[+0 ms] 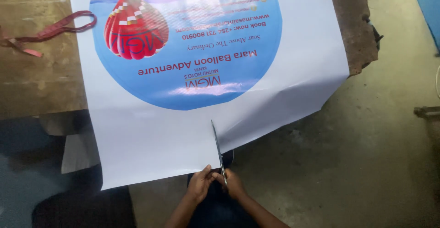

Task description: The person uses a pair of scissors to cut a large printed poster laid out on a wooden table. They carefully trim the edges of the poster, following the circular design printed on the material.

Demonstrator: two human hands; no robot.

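Note:
A large white glossy sheet [151, 141] printed with a blue circle and a red balloon hangs over the near edge of a wooden table [41, 72]. My right hand [234, 183] is closed on the handles of long scissors [217, 145], whose blades point away from me into the sheet's lower edge. My left hand [200, 183] pinches the sheet's bottom edge just left of the blades.
A red strap [50, 30] lies on the table at the left. The table's right end [357, 26] is rough and worn. A bare concrete floor [357, 164] spreads to the right. A blue sheet [428, 3] shows at the top right corner.

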